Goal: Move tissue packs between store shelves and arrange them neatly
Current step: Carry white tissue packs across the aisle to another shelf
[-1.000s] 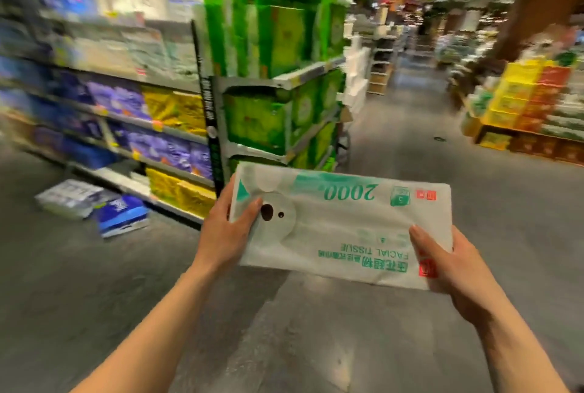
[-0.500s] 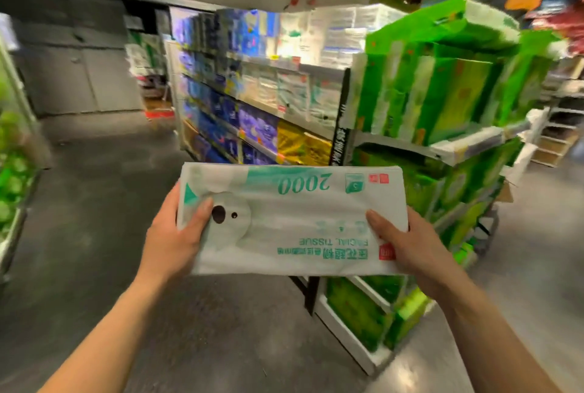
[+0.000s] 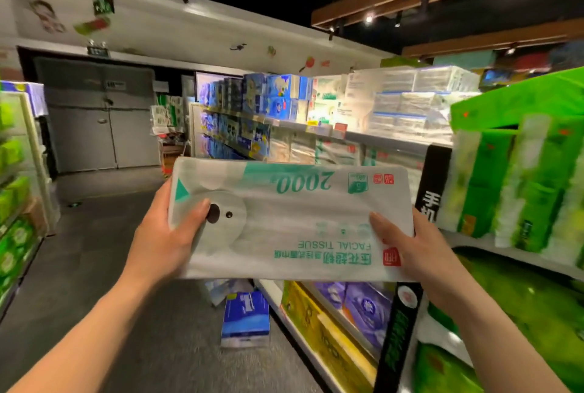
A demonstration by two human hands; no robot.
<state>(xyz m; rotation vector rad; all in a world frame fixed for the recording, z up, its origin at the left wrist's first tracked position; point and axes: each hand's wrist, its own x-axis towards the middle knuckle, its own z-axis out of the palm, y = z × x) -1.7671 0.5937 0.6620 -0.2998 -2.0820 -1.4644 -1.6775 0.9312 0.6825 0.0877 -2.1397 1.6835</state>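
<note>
Change since half a second ago: the view swings further left; the green end display slides to the right edge, the long shelf run fills the middle, and my grip on the pack stays as it was.

- Tissue pack [image 3: 290,222]: white and teal wrapper, print upside down to me, held level in the air at mid-frame, in front of the shelves and touching none of them.
- Left hand [image 3: 161,240]: clasps the pack's left end, thumb laid across the top face beside the printed animal's nose; the other fingers are under the pack, so I cannot tell how they lie.
- Right hand [image 3: 420,250]: clasps the right end, thumb pressed on the top face near the red seal; remaining fingers hidden beneath.
- Green packs [image 3: 512,187]: stacked on the end display at right, blurred.
- Yellow packs [image 3: 319,323] and purple packs [image 3: 363,307]: low shelf, below my right wrist.
- Blue pack [image 3: 245,320]: on the grey floor [image 3: 94,266], just beside the shelf base.
- Blue boxes [image 3: 252,101] and clear-wrapped white packs [image 3: 410,98]: upper shelves behind.
- Grey double door [image 3: 98,117]: far wall, left.
</note>
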